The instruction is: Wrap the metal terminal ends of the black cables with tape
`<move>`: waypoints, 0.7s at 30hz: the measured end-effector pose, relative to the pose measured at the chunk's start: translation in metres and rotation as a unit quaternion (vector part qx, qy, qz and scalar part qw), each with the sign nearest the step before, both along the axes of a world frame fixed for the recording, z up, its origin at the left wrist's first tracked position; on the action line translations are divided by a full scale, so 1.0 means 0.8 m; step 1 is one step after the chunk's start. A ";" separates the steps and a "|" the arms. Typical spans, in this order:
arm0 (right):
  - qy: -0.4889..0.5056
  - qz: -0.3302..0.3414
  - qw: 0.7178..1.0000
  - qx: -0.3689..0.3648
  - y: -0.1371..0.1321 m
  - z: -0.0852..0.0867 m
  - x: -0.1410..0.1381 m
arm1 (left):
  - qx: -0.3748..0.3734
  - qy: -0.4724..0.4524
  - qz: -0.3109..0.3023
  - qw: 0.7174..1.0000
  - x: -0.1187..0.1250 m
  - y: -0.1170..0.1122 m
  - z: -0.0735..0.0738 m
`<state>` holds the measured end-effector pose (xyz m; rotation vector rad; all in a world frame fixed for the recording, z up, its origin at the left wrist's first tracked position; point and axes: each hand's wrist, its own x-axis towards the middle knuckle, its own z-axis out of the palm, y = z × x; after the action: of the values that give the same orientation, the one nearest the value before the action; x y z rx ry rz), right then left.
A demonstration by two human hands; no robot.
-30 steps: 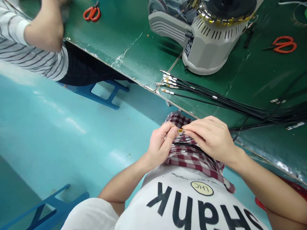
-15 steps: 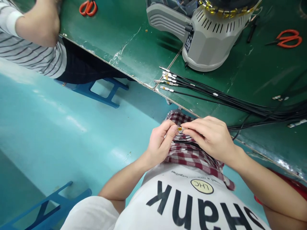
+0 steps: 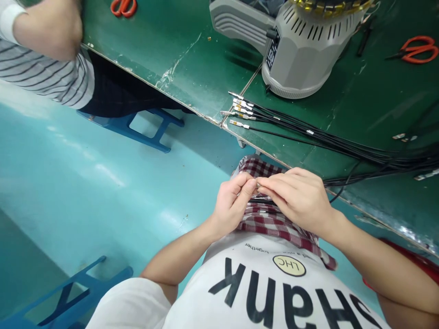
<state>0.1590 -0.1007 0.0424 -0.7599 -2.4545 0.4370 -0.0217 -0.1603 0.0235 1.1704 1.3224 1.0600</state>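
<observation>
Over my lap, my left hand (image 3: 232, 201) and my right hand (image 3: 300, 197) meet with fingertips pinched close together. Between them shows a sliver of a small metal cable connector (image 3: 258, 185); the fingers hide most of it. My left thumb and forefinger are closed on its one end, my right fingertips on the other. Beneath the hands, black cables (image 3: 262, 201) lie across the red-and-white checked cloth (image 3: 264, 223) on my lap. On the green bench, a bundle of black cables (image 3: 329, 139) ends in silvery connectors (image 3: 242, 109), some with yellow tape.
A grey tape dispenser (image 3: 298, 64) with yellow tape stands at the bench's far side. Orange-handled scissors (image 3: 420, 49) lie right, another orange pair (image 3: 124, 6) at upper left. A co-worker's arm (image 3: 48, 29) and a blue stool (image 3: 151, 130) are at left.
My fingertips have closed in over the connector, and the yellow tape seen on it before is now covered. The view has shifted slightly.
</observation>
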 end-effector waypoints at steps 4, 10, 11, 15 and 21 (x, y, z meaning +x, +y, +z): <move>-0.013 -0.009 1.000 0.003 -0.004 -0.005 -0.003 | -0.005 0.005 0.001 1.000 0.001 0.002 -0.005; -0.009 -0.020 0.999 -0.042 -0.004 -0.011 0.003 | -0.054 -0.100 -0.030 0.993 -0.003 0.009 -0.002; -0.004 -0.024 0.998 -0.053 -0.003 -0.011 0.005 | -0.066 -0.120 -0.036 0.990 -0.004 0.009 -0.001; 0.025 -0.028 0.994 -0.100 -0.003 -0.010 0.010 | -0.091 -0.171 -0.035 0.980 -0.006 0.009 -0.005; 0.045 -0.028 0.990 -0.128 -0.005 -0.013 0.007 | -0.075 -0.173 -0.025 0.982 -0.004 0.004 -0.014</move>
<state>0.1649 -0.1045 0.0318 -0.8908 -2.3135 0.7594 -0.0249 -0.1571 0.0127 0.8567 1.0730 1.0525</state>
